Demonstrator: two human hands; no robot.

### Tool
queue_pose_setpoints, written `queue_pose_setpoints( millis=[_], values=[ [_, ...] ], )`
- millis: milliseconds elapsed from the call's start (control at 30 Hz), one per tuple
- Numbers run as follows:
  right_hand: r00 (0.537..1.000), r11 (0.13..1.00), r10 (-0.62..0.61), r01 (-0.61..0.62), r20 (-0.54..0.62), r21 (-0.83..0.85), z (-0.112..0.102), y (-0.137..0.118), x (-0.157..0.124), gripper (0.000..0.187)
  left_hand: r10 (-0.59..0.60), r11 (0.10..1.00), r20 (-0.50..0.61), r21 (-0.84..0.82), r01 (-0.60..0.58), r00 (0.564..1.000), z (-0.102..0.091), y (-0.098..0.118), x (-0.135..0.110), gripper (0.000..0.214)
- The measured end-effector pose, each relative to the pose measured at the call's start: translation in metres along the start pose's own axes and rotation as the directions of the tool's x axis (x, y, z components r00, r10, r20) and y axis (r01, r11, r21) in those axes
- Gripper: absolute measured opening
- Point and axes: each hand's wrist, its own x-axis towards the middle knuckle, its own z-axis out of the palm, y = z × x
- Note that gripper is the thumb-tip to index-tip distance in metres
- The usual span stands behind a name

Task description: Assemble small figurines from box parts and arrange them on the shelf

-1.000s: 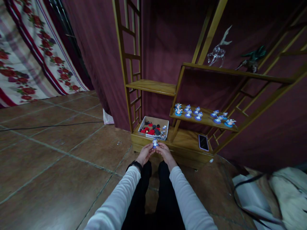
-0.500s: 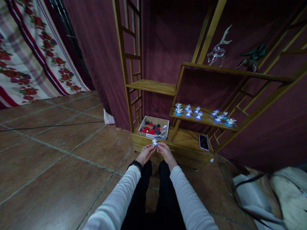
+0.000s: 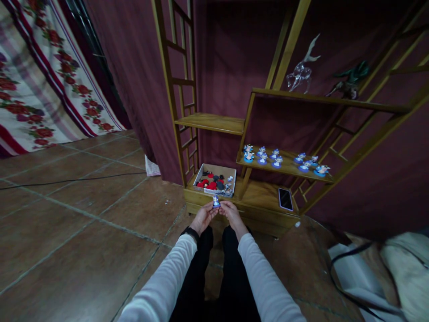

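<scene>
My left hand (image 3: pixel 204 217) and my right hand (image 3: pixel 230 213) meet in front of my knees, fingers pinched together on a small blue-and-white figurine (image 3: pixel 216 201). Just beyond them a cardboard box (image 3: pixel 215 180) of red, black and blue pieces rests on the bottom board of a wooden shelf unit (image 3: pixel 261 205). On the low shelf (image 3: pixel 284 169) to the right stand several similar figurines (image 3: pixel 263 157) on blue bases.
A phone (image 3: pixel 285 199) lies on the bottom board right of the box. A glass deer (image 3: pixel 300 70) and a green ornament (image 3: pixel 351 80) stand on the upper shelf. A cable (image 3: pixel 67 180) crosses the tiled floor at left. Bags (image 3: pixel 385 273) lie at right.
Both hands stay pinched on the figurine, which sits more upright now than half a second ago. The view has shifted slightly.
</scene>
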Motion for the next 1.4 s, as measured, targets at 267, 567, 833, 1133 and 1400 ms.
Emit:
queue_pose_setpoints(
  millis=[267, 567, 833, 1133, 1400],
  values=[
    [0.999, 0.999, -0.043, 0.043, 0.019, -0.032, 0.002, -0.003, -0.004, 0.035, 0.005, 1.000, -0.006, 0.026, -0.005, 1.000, -0.003, -0.003, 0.002, 0.023],
    [0.999, 0.999, -0.038, 0.037, -0.007, -0.018, 0.001, -0.003, -0.004, 0.032, -0.007, 0.999, 0.003, 0.053, 0.007, 1.000, -0.001, -0.001, 0.000, 0.021],
    [0.998, 0.999, -0.034, 0.034, -0.062, -0.007, 0.003, -0.003, -0.005, 0.039, 0.037, 0.998, -0.016, 0.041, -0.036, 0.999, -0.002, -0.004, 0.003, 0.025],
    [0.999, 0.998, -0.019, 0.017, -0.027, -0.055, 0.000, 0.005, 0.000, 0.041, 0.072, 0.993, -0.028, 0.092, -0.069, 0.997, -0.002, -0.008, 0.006, 0.026],
    [0.997, 0.998, -0.054, 0.052, -0.057, -0.026, 0.000, 0.006, 0.004, 0.036, 0.091, 0.987, -0.086, 0.140, -0.078, 0.992, 0.002, -0.009, 0.003, 0.023]
  ],
)
